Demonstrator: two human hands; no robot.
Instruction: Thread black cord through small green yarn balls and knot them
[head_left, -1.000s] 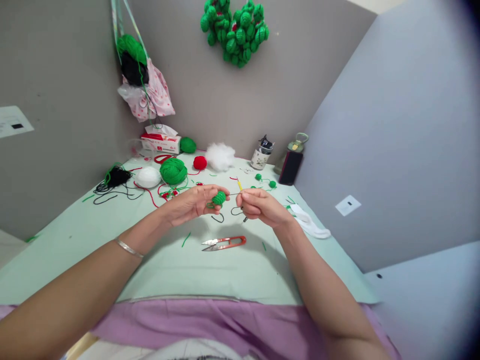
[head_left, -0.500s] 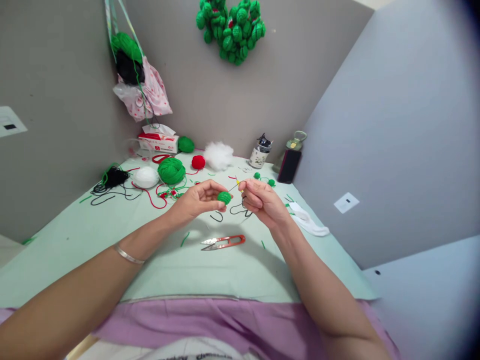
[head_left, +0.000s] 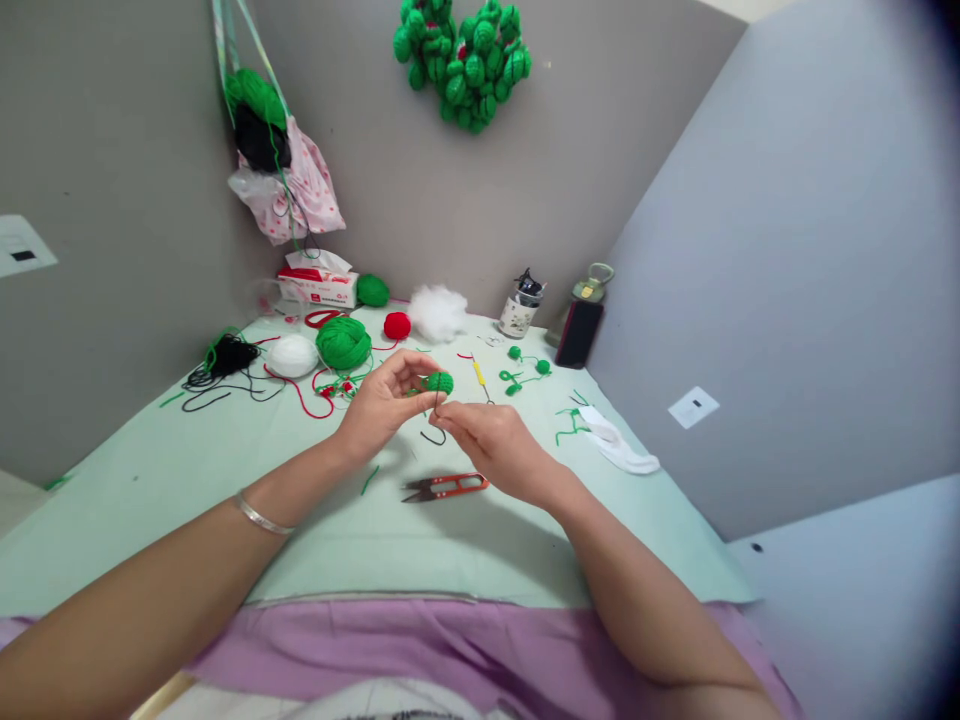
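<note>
A small green crocheted ball (head_left: pixel 441 383) is held between the thumb and fingers of my left hand (head_left: pixel 388 398). Just below and to its right, my right hand (head_left: pixel 491 440) pinches a dark strand of yarn (head_left: pixel 437 402) that runs down from the ball. Whether a needle is also in that pinch is too small to tell. Orange-handled thread snips (head_left: pixel 446 487) lie on the table under my right hand. A yellow-handled crochet hook (head_left: pixel 479 373) rests behind it.
Green yarn (head_left: pixel 343 343), white yarn (head_left: pixel 292 355), red yarn (head_left: pixel 397 326) and white stuffing (head_left: pixel 438 313) sit at the back. Small green pieces (head_left: pixel 542 367), a white cloth item (head_left: pixel 619 445), a jar (head_left: pixel 519 310) and a phone (head_left: pixel 579 333) are on the right.
My right hand has moved down and left, drawing the dark strand from the ball's right side to below it. The ball has shifted slightly up and left and turned; the yellow-handled hook is now uncovered.
</note>
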